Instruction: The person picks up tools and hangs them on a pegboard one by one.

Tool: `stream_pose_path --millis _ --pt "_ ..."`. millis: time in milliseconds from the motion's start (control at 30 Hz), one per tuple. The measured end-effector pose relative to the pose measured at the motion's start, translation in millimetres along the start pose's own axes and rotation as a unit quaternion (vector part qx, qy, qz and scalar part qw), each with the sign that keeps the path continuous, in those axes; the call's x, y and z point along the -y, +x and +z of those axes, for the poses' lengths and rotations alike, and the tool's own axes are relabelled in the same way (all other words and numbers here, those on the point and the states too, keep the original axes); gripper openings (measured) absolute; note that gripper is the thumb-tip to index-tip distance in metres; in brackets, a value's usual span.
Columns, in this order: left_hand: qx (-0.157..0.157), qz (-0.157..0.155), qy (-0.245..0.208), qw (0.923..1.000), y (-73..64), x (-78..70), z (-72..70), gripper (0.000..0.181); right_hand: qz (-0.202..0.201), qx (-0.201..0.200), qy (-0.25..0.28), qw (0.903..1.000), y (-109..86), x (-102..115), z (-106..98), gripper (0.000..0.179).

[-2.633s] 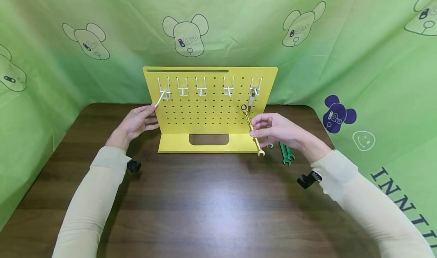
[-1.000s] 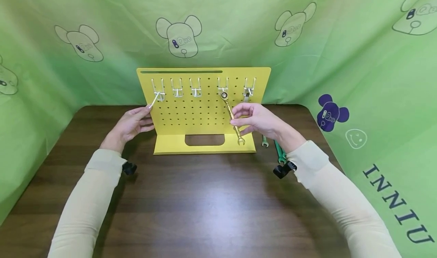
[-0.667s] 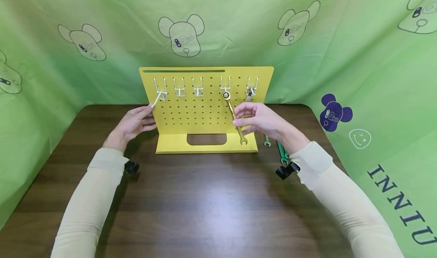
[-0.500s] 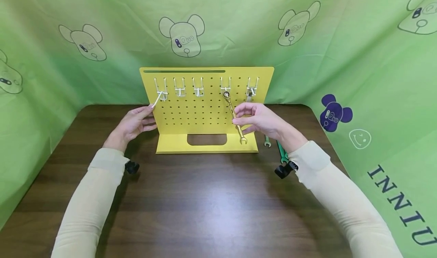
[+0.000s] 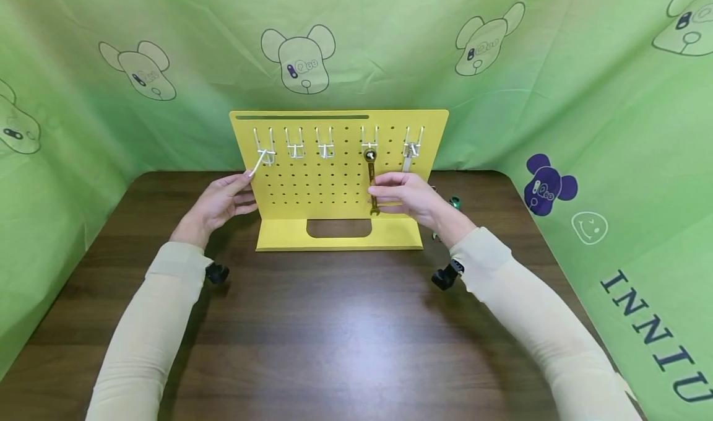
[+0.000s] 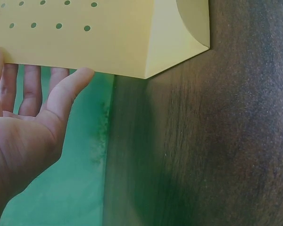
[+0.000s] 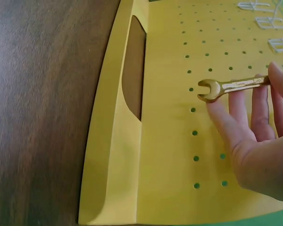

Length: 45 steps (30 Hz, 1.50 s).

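Currently: 2 hands at the yellow pegboard [image 5: 334,210].
Your left hand [image 5: 221,202] clamps its left edge; your right hand [image 5: 405,195] pinches the gold wrench [image 5: 372,176], the tip of the 4th white hook [image 5: 369,144] from the left showing within its ring end.

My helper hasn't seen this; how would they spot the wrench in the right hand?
Find the yellow pegboard on the table. Right of its middle, the right hand holds the wrench, ring end up at the fourth hook from the left. Its gold colour sets it apart from the silver tool on the rightmost hook.
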State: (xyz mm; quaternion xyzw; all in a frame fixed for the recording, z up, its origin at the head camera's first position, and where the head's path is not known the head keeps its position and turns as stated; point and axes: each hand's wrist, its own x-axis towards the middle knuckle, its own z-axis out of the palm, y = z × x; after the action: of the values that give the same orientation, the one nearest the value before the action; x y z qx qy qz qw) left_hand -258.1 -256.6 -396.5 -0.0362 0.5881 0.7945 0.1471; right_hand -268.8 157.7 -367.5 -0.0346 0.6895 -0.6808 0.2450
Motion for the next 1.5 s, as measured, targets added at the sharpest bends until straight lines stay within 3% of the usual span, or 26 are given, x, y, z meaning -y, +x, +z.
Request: stream_pose_path --millis 567,1167,1500 --pt "0.004 0.001 -0.003 1.0000 0.3 -0.7 0.3 0.016 0.041 -0.003 0.018 0.9990 16.2 -21.9 8.7 0.049" --pt "0.008 0.005 -0.006 0.9999 1.6 0.3 -0.3 0.015 0.089 0.015 -0.039 0.9952 10.7 -22.6 15.0 0.064" --pt "0.014 0.009 -0.004 0.9999 -0.3 -0.2 -0.8 0.017 0.109 0.040 -0.025 0.9930 11.7 -24.1 11.4 0.061"
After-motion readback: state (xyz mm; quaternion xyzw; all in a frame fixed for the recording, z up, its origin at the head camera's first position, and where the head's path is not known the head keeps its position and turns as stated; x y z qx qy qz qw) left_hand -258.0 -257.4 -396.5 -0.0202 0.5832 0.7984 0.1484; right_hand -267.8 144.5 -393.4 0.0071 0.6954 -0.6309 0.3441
